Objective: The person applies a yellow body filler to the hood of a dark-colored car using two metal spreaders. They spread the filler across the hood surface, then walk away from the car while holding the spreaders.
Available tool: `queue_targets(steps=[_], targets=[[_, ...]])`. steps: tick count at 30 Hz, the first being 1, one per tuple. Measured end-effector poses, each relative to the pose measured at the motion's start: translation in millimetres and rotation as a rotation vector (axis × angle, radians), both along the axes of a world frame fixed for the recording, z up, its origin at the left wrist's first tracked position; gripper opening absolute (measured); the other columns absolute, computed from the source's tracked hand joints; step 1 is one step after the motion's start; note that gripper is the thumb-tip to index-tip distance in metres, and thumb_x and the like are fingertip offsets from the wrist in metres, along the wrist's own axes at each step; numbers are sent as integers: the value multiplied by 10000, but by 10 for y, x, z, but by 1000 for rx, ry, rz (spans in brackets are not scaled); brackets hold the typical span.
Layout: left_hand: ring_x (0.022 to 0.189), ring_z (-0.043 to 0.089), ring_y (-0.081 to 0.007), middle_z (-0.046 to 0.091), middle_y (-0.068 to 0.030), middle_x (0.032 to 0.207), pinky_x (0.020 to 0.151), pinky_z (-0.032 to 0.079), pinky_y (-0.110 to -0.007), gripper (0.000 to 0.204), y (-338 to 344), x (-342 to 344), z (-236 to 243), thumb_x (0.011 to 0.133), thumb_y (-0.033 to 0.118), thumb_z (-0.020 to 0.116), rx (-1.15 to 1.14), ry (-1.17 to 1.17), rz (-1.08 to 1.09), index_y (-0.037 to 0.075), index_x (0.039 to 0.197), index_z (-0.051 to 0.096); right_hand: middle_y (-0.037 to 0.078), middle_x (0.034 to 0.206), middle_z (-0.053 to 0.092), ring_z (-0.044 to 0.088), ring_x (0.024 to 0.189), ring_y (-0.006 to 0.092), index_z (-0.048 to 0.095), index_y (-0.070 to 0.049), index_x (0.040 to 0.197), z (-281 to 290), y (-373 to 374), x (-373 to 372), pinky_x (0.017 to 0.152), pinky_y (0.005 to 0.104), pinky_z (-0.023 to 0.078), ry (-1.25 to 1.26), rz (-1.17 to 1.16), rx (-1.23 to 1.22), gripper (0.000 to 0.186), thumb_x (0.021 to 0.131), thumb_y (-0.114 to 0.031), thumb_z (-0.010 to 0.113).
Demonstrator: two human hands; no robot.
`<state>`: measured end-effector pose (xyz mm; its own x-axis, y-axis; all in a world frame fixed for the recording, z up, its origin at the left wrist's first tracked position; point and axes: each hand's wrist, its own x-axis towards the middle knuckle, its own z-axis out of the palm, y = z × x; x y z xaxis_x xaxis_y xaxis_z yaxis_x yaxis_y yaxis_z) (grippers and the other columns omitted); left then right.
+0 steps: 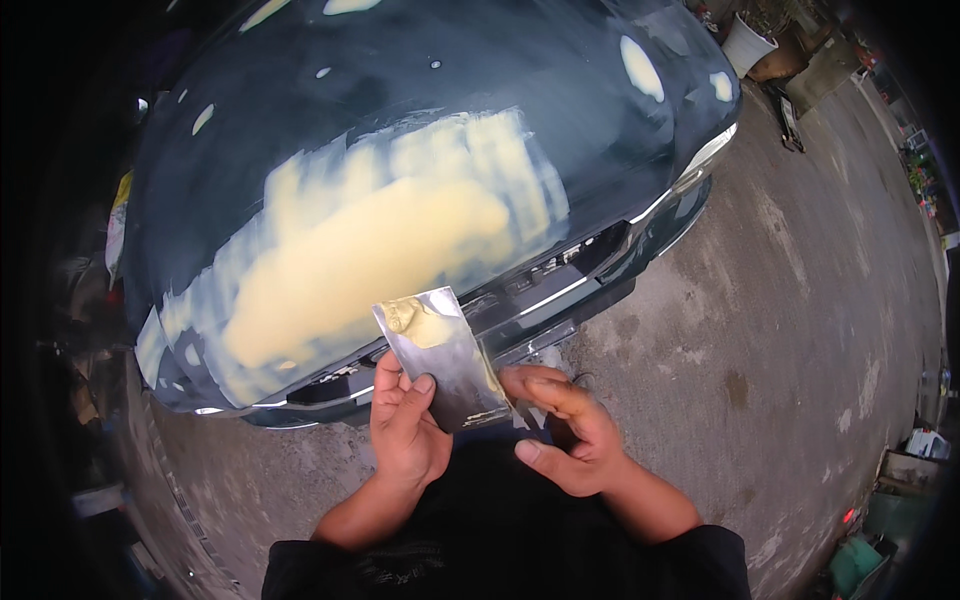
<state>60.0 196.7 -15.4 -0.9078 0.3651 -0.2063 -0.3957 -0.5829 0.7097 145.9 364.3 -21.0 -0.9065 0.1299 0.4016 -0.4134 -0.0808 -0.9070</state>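
Observation:
My left hand [408, 425] grips a flat metal putty plate [445, 365] by its left edge, thumb on top. A lump of yellowish body filler [415, 322] sits near the plate's far end, with smears along its right and near edges. My right hand [575, 430] is at the plate's right side, fingers and thumb around a thin scraper [527, 418] that is mostly hidden. Beyond the plate is a dark car hood [390, 75], its front part coated with a broad pale yellow filler patch [370, 250], thinner and streaky at the borders.
Smaller pale spots [640, 68] dot the hood. Below its front edge run the car's grille and bumper [570, 285]. Grey concrete floor [760, 350] lies to the right. A white plant pot [748, 45] stands at the far right, and assorted items [915, 470] line the right rim.

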Motion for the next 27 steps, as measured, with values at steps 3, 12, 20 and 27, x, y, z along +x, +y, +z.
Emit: queue_targets(steps=[3, 12, 20, 27], targets=[[1201, 535, -213, 549, -118, 1296, 1057, 398, -387, 423, 138, 21, 138, 903, 3, 533, 22, 32, 18, 30, 1306, 405, 195, 1332, 545, 436, 1311, 340, 462, -45, 1339, -28, 54, 77, 1065, 439, 364, 8, 0, 167, 571, 807, 3, 663], [1195, 547, -215, 558, -127, 1283, 1020, 442, -400, 413, 246, 95, 286, 927, -17, 472, 61, 66, -60, 27, 1331, 397, 139, 1317, 571, 501, 1253, 284, 460, -13, 1336, -514, 506, 419, 1050, 414, 399, -298, -128, 133, 548, 814, -8, 628], [1138, 583, -229, 592, -98, 1225, 988, 477, -441, 361, 675, 878, 244, 916, -4, 497, 8, -198, 92, 74, 1268, 485, 159, 1291, 559, 560, 1163, 236, 348, -14, 1412, -627, 1491, 552, 1010, 387, 432, -342, 79, -619, 629, 845, -9, 619], [1127, 581, -239, 591, -104, 1205, 984, 478, -459, 373, 977, 1686, 375, 904, 13, 507, 1, -301, 247, 59, 1273, 477, 138, 1106, 654, 626, 1010, 186, 250, -33, 1463, -307, 1818, 706, 910, 322, 478, -370, 345, -490, 719, 861, -64, 641]])
